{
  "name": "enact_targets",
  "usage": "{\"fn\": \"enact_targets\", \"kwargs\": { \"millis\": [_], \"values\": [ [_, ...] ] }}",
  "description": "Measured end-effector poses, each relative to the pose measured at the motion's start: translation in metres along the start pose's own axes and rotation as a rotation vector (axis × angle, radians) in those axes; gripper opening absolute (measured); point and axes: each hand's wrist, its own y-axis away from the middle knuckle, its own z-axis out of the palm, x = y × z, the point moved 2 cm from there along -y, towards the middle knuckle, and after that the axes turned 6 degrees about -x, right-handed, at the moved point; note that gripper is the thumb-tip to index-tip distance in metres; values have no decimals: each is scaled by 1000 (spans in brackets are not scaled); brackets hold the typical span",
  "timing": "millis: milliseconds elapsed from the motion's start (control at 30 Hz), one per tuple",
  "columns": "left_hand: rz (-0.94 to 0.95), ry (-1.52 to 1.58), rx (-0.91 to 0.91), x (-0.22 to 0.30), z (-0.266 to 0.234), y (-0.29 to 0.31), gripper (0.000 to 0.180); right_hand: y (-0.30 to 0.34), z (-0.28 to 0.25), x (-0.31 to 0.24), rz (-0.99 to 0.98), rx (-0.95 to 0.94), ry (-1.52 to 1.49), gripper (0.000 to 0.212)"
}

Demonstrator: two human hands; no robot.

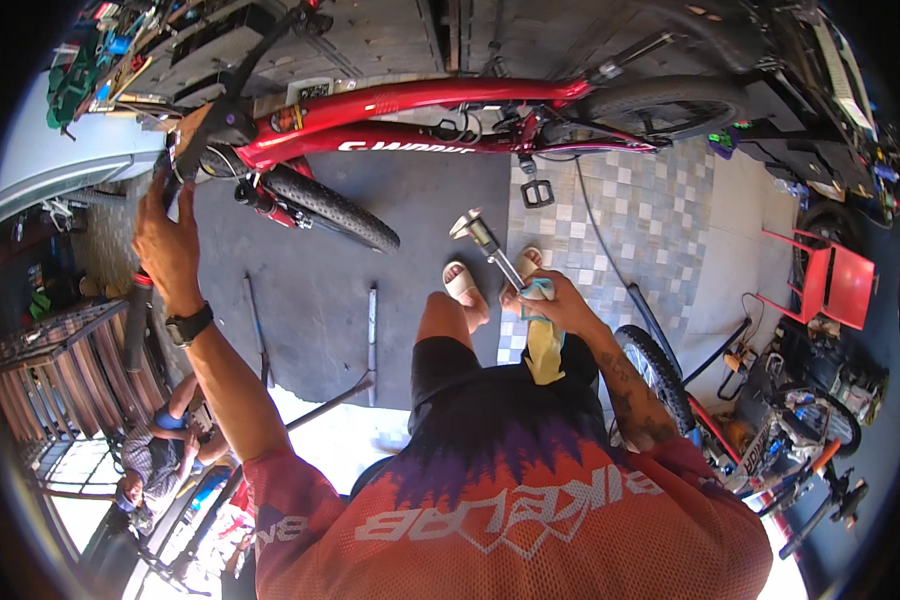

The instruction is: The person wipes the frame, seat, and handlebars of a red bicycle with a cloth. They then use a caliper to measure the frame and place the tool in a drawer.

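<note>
So the red bike runs sideways right in front of the person, front end off to the left, and I'll place everything by it. The hands are well apart. Left hand is up at the bike's front end, fingers at the dark handlebar; can't tell if they're wrapped right round it. Right hand is out on the near side of the bike, below the pedal, closed around a metal caliper plus a yellow cloth that hangs down from the grip. The caliper tilts up toward the bike but doesn't touch it.

Room-wise: the front wheel is turned out from the frame toward the near side, with a decent gap of dark mat between its tyre and the sandals. The mat's edge meets the checkered tiles under the bike's middle, with the pedal just on the tile side. Grey bars stick onto the mat on the near side of the front wheel, so that bit's tighter. Past the bike's rear end, on the near side, there's a red chair, well away from both hands.
</note>
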Motion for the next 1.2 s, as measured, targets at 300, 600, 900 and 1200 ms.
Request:
{"fn": "enact_targets", "kwargs": {
  "millis": [300,600,900,1200],
  "values": [
    [38,1251,123,188,183,192,30,-178,101,343,271,-177,64,34],
    [-971,919,-262,373,696,370,55,-318,161,505,192,184,-74,29],
    [-832,836,-189,379,709,336,48,-365,185,490,384,435,1003,70],
    [-288,1386,167,291,467,250,15,-398,181,491,225,93,852,62]
  ]
}}
